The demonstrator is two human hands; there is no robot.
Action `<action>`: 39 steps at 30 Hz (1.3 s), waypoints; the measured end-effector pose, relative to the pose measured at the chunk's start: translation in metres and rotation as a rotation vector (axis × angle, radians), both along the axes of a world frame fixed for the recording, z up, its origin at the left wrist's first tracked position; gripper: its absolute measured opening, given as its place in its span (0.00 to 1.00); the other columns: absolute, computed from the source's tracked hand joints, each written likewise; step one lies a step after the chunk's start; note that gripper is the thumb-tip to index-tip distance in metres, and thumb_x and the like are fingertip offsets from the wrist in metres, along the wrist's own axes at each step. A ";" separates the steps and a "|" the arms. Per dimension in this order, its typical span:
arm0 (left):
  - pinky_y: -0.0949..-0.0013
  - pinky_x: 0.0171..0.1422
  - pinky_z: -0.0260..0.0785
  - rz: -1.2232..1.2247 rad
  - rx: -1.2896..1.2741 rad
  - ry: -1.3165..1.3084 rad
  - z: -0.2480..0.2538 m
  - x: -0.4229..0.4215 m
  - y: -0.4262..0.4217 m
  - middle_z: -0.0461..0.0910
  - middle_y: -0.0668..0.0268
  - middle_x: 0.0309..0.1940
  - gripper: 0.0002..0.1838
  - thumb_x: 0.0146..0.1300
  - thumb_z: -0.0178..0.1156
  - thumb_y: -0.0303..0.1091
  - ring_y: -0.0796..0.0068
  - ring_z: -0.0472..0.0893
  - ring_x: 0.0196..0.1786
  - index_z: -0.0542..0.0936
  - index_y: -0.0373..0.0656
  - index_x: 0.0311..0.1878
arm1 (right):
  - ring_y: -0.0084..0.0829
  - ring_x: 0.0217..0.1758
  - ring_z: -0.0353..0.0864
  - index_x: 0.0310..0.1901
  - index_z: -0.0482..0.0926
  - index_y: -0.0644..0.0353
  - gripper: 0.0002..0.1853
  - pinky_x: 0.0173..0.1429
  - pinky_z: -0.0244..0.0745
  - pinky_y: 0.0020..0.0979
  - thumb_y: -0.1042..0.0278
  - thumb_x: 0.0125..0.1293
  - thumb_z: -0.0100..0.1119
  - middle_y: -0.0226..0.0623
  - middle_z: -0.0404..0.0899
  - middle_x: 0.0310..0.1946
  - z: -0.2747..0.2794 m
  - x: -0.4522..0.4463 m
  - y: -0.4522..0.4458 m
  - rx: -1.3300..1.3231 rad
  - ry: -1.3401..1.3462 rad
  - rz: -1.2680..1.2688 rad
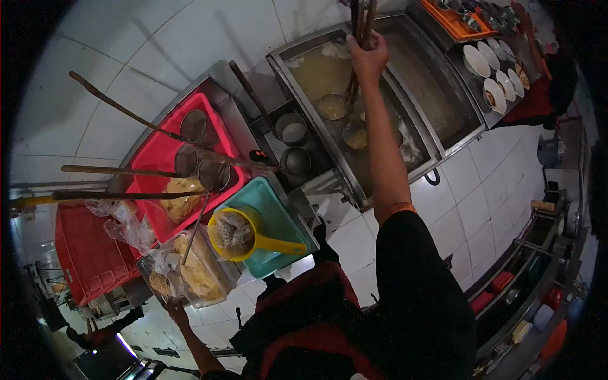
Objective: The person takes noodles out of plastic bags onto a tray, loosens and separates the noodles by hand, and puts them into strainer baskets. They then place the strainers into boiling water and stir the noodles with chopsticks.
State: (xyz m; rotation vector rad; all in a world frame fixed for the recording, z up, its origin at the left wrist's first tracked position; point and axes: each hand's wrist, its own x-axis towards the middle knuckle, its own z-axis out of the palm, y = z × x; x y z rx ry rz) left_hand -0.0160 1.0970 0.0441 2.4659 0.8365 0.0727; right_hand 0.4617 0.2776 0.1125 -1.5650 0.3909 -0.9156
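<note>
Right now I have the right hand point(368, 58) out over the vat point(316, 132), fingers wrapped tightly around a bunch of wooden handles point(362, 25), so I judge the step to be working the strainers point(332, 106) in the liquid. They sit low in the left compartment; at least two show, and the forearm covers part of that area. I cannot tell how full each one is. As I read it, a lift would call for keeping all the handles gathered, rising straight up past the rim and letting the liquid drain. The left hand point(175, 311) is well apart, down by the tub point(218, 292) and some small pale bits point(159, 283); I cannot tell whether its fingers are spread, pressed together or pinching anything.

Around me, two cups point(292, 129) stand in a dark well point(272, 149) just beside the vat. Further left, a pink tray point(227, 133) bears more strainers, their long handles jutting out over its edge. Nearer my body is a teal tray point(296, 221) with a yellow jug point(286, 246). Past the vat stand rows of bowls point(476, 61), near another person point(531, 111). In the way, I judge, are the crowded handles themselves and the divider point(418, 117) close on the right
</note>
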 end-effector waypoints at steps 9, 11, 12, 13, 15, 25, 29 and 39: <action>0.55 0.61 0.62 0.093 0.259 -0.044 0.037 -0.048 -0.063 0.73 0.52 0.54 0.20 0.58 0.59 0.29 0.51 0.71 0.56 0.73 0.38 0.54 | 0.46 0.29 0.79 0.29 0.79 0.59 0.15 0.37 0.71 0.42 0.56 0.45 0.67 0.43 0.79 0.22 0.014 0.068 0.018 -0.289 -0.017 -0.197; 0.56 0.61 0.62 0.131 0.279 -0.009 0.036 -0.061 -0.067 0.73 0.53 0.53 0.19 0.58 0.59 0.28 0.52 0.72 0.55 0.73 0.38 0.54 | 0.44 0.30 0.80 0.29 0.79 0.61 0.16 0.37 0.71 0.43 0.55 0.46 0.66 0.42 0.81 0.25 0.007 0.091 0.014 -0.291 -0.127 -0.189; 0.56 0.60 0.63 0.159 0.294 0.022 0.037 -0.063 -0.070 0.73 0.53 0.53 0.19 0.58 0.59 0.28 0.52 0.72 0.54 0.73 0.38 0.54 | 0.44 0.30 0.80 0.29 0.79 0.61 0.16 0.37 0.71 0.43 0.55 0.46 0.66 0.42 0.81 0.25 0.011 0.093 0.018 -0.286 -0.128 -0.184; 0.55 0.59 0.64 0.145 0.298 0.013 0.038 -0.066 -0.074 0.74 0.54 0.53 0.19 0.58 0.58 0.28 0.53 0.73 0.52 0.73 0.39 0.54 | 0.37 0.26 0.77 0.27 0.78 0.63 0.14 0.34 0.70 0.41 0.59 0.48 0.65 0.39 0.79 0.22 0.016 0.097 0.022 -0.291 -0.213 -0.164; 0.55 0.58 0.64 0.189 0.286 0.017 0.038 -0.071 -0.079 0.74 0.54 0.52 0.19 0.58 0.58 0.28 0.53 0.73 0.52 0.73 0.39 0.54 | 0.30 0.22 0.74 0.25 0.76 0.66 0.13 0.32 0.68 0.40 0.62 0.49 0.64 0.36 0.77 0.18 0.026 0.103 0.033 -0.291 -0.305 -0.133; 0.56 0.56 0.66 0.161 0.323 -0.089 0.004 -0.076 -0.047 0.75 0.54 0.52 0.20 0.59 0.59 0.27 0.56 0.74 0.53 0.73 0.38 0.55 | 0.40 0.30 0.81 0.29 0.79 0.62 0.18 0.40 0.72 0.42 0.54 0.47 0.66 0.39 0.82 0.27 0.022 0.125 0.017 -0.319 -0.186 -0.132; 0.60 0.56 0.67 0.230 0.279 -0.205 -0.005 -0.039 -0.028 0.75 0.56 0.53 0.22 0.57 0.62 0.29 0.59 0.73 0.55 0.72 0.38 0.56 | 0.47 0.52 0.75 0.56 0.67 0.77 0.43 0.56 0.70 0.46 0.49 0.48 0.71 0.59 0.73 0.48 0.059 0.069 0.013 -0.836 -0.043 -0.057; 0.58 0.60 0.62 0.116 0.387 -0.208 0.000 0.070 0.075 0.74 0.52 0.51 0.26 0.51 0.67 0.35 0.52 0.71 0.56 0.73 0.40 0.53 | 0.38 0.39 0.76 0.44 0.73 0.74 0.16 0.42 0.72 0.37 0.67 0.63 0.50 0.51 0.77 0.36 0.187 -0.275 0.268 -0.528 -0.449 0.396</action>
